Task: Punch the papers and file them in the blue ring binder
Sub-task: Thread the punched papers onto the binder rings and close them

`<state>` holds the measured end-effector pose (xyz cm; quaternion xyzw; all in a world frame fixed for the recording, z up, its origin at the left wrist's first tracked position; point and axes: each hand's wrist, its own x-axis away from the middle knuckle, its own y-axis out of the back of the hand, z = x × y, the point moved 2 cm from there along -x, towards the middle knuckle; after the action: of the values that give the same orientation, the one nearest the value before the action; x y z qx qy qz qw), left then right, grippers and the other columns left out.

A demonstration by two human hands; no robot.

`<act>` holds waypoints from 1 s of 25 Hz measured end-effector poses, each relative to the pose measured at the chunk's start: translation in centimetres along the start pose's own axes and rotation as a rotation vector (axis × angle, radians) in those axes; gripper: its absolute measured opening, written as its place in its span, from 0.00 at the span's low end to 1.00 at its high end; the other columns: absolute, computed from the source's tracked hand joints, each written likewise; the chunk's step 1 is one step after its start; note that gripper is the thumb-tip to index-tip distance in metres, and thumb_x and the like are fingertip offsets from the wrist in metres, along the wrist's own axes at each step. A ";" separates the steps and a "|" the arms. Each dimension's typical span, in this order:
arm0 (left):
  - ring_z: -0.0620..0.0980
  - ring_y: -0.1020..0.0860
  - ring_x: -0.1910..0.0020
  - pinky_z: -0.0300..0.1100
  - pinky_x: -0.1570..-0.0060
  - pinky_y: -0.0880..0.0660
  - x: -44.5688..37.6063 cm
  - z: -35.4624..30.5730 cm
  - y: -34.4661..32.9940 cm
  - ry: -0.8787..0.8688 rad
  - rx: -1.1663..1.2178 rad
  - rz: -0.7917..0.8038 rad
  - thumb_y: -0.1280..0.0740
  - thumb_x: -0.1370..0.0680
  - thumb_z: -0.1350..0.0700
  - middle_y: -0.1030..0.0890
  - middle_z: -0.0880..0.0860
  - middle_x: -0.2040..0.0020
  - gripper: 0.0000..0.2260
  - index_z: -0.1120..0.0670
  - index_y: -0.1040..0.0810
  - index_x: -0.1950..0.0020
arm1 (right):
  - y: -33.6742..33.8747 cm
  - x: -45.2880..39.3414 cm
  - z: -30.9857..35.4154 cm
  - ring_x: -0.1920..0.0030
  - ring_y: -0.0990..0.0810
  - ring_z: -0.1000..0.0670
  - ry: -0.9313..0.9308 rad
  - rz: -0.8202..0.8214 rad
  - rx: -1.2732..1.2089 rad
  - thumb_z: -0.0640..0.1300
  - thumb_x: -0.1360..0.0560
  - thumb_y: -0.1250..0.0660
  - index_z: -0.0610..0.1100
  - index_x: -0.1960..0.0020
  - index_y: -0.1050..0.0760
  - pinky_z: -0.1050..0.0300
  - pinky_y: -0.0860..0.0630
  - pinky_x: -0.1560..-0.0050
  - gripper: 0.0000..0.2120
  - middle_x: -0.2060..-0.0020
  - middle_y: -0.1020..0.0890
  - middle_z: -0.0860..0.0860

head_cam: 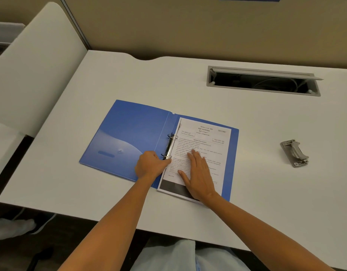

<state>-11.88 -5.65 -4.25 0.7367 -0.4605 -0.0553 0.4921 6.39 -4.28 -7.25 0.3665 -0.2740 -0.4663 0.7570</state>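
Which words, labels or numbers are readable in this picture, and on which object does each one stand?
"KANNADA": heading near the top of the printed paper in the blue ring binder.
"Paper 1": the line below it, only barely readable.
Boxed labels, body text and bottom lines on the paper: too small and blurred to read.
Hole punch: no readable marking.
Binder cover: no text visible.

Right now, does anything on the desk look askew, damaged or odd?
Mostly tidy. The paper lies slightly crooked in the open blue binder, its bottom edge overhanging the cover. Its top-left edge by the rings looks dark, maybe torn or just shadowed. The hole punch sits apart to the right.
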 end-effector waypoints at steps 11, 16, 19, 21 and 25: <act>0.53 0.21 0.47 0.52 0.46 0.21 1.0 0.5 -2.5 -0.060 0.355 -0.217 0.22 0.34 0.42 0.18 0.54 0.46 0.26 0.57 0.18 0.43 | 0.0 -4.6 0.2 0.24 0.61 0.49 0.133 0.105 0.181 0.62 0.22 0.50 0.46 0.22 0.56 0.53 0.66 0.26 0.35 0.23 0.56 0.51; 0.53 0.21 0.49 0.44 0.49 0.23 1.2 0.2 -2.5 -0.006 0.442 -0.255 0.21 0.34 0.45 0.17 0.56 0.49 0.23 0.59 0.16 0.46 | 0.4 -7.0 0.2 0.23 0.59 0.48 0.230 0.190 0.185 0.51 0.18 0.50 0.46 0.22 0.54 0.46 0.56 0.23 0.27 0.23 0.52 0.51; 0.52 0.21 0.52 0.42 0.51 0.23 1.2 0.2 -2.4 0.012 0.484 -0.255 0.21 0.33 0.47 0.16 0.56 0.51 0.21 0.60 0.16 0.48 | 0.8 -7.4 0.7 0.23 0.55 0.50 0.239 0.173 0.073 0.47 0.18 0.49 0.45 0.23 0.51 0.50 0.57 0.23 0.25 0.23 0.49 0.51; 0.51 0.21 0.53 0.42 0.52 0.23 1.2 0.1 -2.3 0.018 0.505 -0.255 0.21 0.33 0.48 0.16 0.56 0.52 0.20 0.60 0.16 0.49 | 1.3 -7.1 0.8 0.24 0.48 0.51 0.168 0.115 -0.101 0.45 0.18 0.47 0.44 0.24 0.47 0.54 0.51 0.24 0.24 0.25 0.44 0.53; 0.49 0.21 0.54 0.43 0.52 0.22 1.3 -0.2 -2.3 0.018 0.507 -0.272 0.22 0.32 0.49 0.16 0.55 0.53 0.18 0.59 0.16 0.49 | 2.1 -6.7 0.3 0.40 0.28 0.54 0.072 -0.013 -0.294 0.42 0.20 0.43 0.46 0.32 0.40 0.57 0.27 0.38 0.17 0.33 0.31 0.49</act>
<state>-9.59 -6.32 -5.46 0.8918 -0.3520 0.0026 0.2842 4.41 2.32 -5.83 0.2700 -0.1733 -0.4928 0.8089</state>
